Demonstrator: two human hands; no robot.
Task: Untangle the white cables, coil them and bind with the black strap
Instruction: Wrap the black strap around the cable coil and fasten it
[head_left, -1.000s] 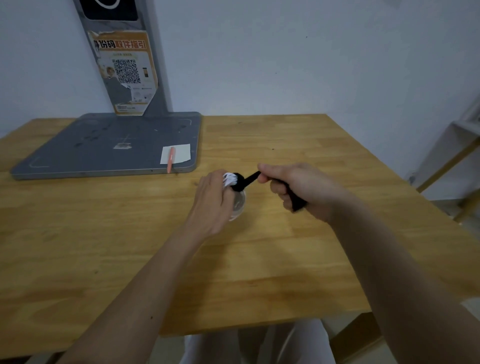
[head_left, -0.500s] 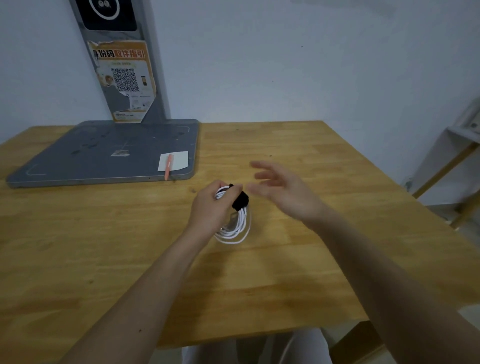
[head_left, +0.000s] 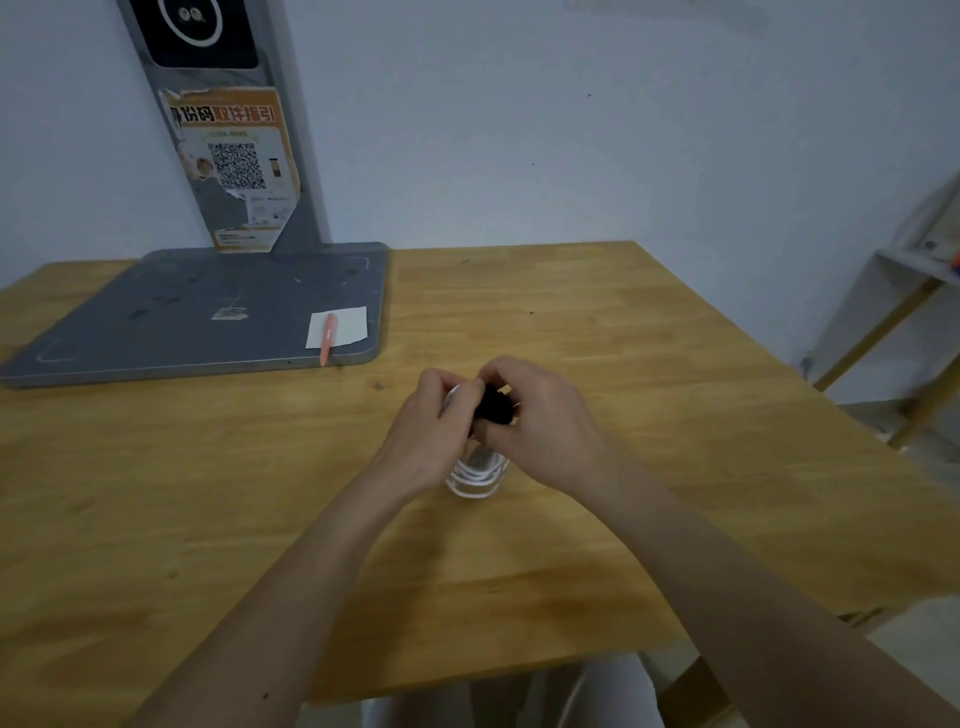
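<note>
White cables (head_left: 475, 473) coiled into a loop, held up over the middle of the table (head_left: 597, 364), lower loops hanging just above the wood. Black strap (head_left: 493, 406) wrapped round the top of the coil. Left hand (head_left: 436, 431) grips the coil at the strap; right hand (head_left: 540, 415) pinches the strap from the other side, hands together. Grey stand base (head_left: 208, 317) at the far left corner, white paper slip (head_left: 343, 326) and orange pen (head_left: 327, 344) lying on it.

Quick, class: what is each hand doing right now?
Left hand: grips the coiled white cable.
Right hand: pinches the black strap.
</note>
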